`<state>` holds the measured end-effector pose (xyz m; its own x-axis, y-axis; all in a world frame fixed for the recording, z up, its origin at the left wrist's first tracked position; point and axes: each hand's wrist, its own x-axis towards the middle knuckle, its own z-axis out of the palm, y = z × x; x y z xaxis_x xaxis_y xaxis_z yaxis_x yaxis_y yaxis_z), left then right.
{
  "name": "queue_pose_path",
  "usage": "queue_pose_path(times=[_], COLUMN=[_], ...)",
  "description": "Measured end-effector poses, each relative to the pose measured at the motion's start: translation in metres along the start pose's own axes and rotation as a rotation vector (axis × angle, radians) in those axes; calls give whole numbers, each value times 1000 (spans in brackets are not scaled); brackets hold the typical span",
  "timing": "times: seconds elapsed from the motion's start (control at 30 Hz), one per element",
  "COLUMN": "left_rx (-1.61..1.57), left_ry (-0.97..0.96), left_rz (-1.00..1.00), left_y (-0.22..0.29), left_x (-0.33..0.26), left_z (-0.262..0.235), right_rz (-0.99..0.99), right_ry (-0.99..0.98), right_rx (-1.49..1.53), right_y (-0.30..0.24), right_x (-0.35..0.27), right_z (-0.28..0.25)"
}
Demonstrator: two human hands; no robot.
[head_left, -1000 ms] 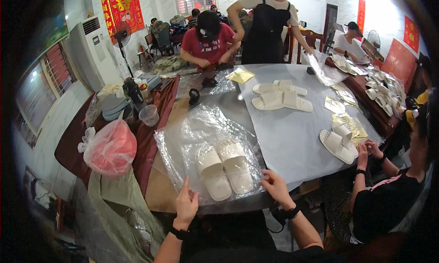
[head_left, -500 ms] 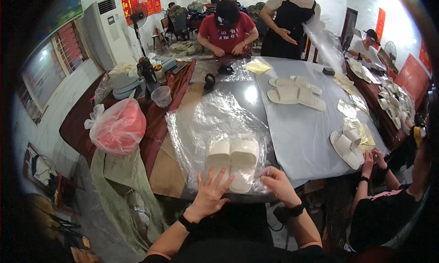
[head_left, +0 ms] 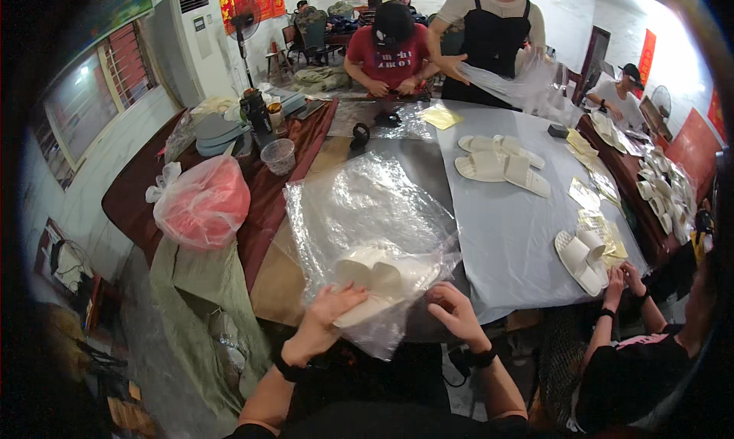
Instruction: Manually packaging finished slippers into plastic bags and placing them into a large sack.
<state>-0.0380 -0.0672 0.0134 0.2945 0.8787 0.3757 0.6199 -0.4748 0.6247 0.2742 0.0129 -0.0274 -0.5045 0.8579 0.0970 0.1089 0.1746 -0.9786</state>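
A pair of cream slide slippers [head_left: 384,277] lies in a clear plastic bag [head_left: 348,202] at the near edge of the table, its toes tilted. My left hand [head_left: 330,311] grips the slippers from the left through the film, fingers folded over the near slipper. Just right of the bag's near corner, my right hand [head_left: 454,311] is half curled, thumb and fingers apart, with nothing visible between them. The bag's upper part spreads away from me, wrinkled and shiny.
Left of the bag stand a clear plastic cup [head_left: 278,156], a dark bottle [head_left: 256,118] and a bag of red stuff [head_left: 205,204]. More slippers [head_left: 501,168] lie on the grey sheet. A co-worker's hands [head_left: 623,277] touch a slipper [head_left: 579,263] at right. Other people stand opposite.
My left hand has gone from lying spread on the bag to gripping the slippers, which have turned and tilted. My right hand has come away from the bag's edge.
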Motion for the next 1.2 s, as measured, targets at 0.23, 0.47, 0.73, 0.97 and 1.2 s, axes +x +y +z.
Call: queue_pose_path(times=[0.23,0.47,0.73,0.97,1.2], left_rx=[-402,-580,-45,325,546], left_ry=[744,1474,1886,1226,872], left_rz=[-664,-97,-526,-1083,-973], left_y=[7,33,-6,-68,-139], left_x=[-77,-162,-236,-246,-230], left_z=[-57,-132,-138,-91,-60], right_rz=[-324,-288,-373,-383,-384], right_ry=[139,124,124,140,138], right_rx=[-676,-603,-705,-787,-914], right_y=[28,27,40,31,31], right_x=[9,11,7,5,5], right_z=[8,14,10,17,20])
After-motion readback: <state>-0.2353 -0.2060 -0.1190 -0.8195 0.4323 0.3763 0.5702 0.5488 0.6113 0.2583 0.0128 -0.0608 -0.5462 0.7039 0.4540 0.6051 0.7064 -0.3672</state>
